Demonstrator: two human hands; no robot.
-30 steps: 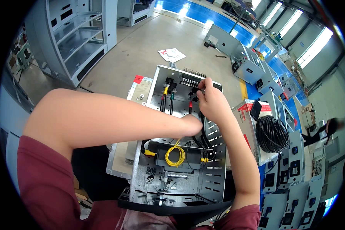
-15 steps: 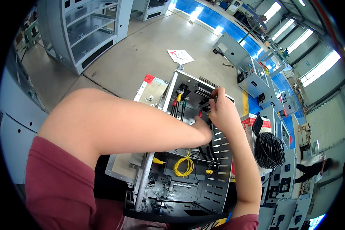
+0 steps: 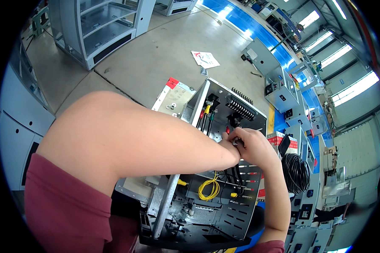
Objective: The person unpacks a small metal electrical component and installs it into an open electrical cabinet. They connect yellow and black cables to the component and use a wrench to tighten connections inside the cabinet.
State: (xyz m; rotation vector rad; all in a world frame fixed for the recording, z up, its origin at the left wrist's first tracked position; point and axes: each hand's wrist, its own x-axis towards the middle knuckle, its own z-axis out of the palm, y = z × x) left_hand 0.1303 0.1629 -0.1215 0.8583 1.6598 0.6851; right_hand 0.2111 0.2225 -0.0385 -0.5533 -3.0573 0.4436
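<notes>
An open metal cabinet (image 3: 160, 202) with slotted side walls lies in front of me. My left hand (image 3: 229, 148) reaches into its middle, close to a red-sleeved cable end (image 3: 228, 130); most of its fingers are hidden. Right beside it, my right hand (image 3: 257, 146) is closed with bent fingertips pressed together. A small silvery bit shows at those fingertips, too small to name. Above the hands sits a black ribbed terminal strip (image 3: 240, 109). Yellow, red and green sleeved cables (image 3: 207, 110) run down at its left.
A coiled yellow wire (image 3: 209, 189) hangs in the cabinet's lower part. To the right are a black cable coil (image 3: 295, 173) and a phone (image 3: 284, 144) on a box. A plate with loose nuts and washers (image 3: 173, 105) adjoins the cabinet's left side. Grey cabinets (image 3: 88, 50) stand behind.
My right hand has come down from beside the terminal strip to meet my left hand, its fingers now bent together. The left hand stays at about the same spot in the cabinet.
</notes>
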